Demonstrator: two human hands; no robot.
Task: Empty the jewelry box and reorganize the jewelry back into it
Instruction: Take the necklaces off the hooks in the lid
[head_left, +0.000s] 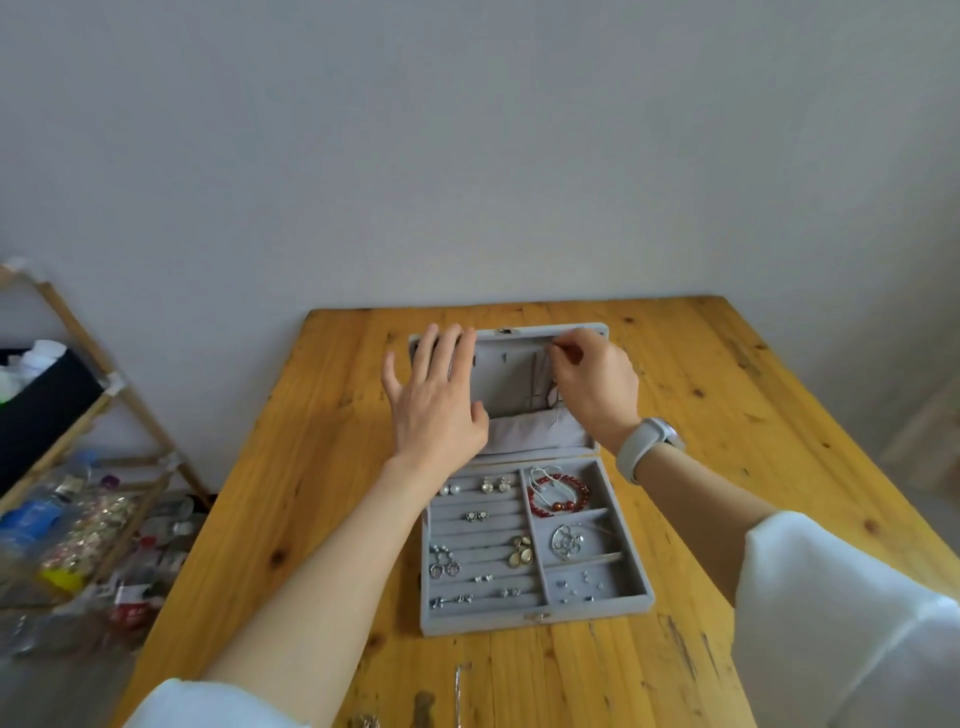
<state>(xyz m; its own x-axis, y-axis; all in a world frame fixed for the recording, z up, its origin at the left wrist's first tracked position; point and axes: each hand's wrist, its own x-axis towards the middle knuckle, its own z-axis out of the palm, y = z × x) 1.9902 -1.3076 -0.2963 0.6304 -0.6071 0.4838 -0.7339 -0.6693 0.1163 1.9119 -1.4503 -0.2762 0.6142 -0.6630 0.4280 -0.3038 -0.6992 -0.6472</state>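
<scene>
A grey jewelry box (535, 618) is seen open on a wooden desk (291, 467). Its lid (511, 374) is laid back flat toward 12 o'clock, and its tray is set toward 6 o'clock.

The left hand (436, 400) is spread flat, with the fingers apart, and is pressed on the left part of the lid. Nothing is held in it.

The right hand (592, 384) is placed at the top right of the lid. Its fingertips (558, 351) are pinched together near the top edge, where thin silver chains (543, 384) are hung inside the lid. It cannot be told for sure what is pinched. A pale watch band (647, 447) is worn on the right wrist. White sleeves (841, 613) are seen on both arms.

In the tray, rows of earrings (493, 486) are tucked into the soft slots at 9 o'clock. Gold leaf-shaped earrings (519, 551) are set near the middle. A red bead bracelet (558, 496) is laid in the top right part. A silver looped piece (567, 541) is kept in the part below it. Tiny studs (576, 587) are scattered in the bottom right part.

A bamboo shelf (78, 415) with bottles (36, 514) is seen on the floor at 9 o'clock from the desk.
</scene>
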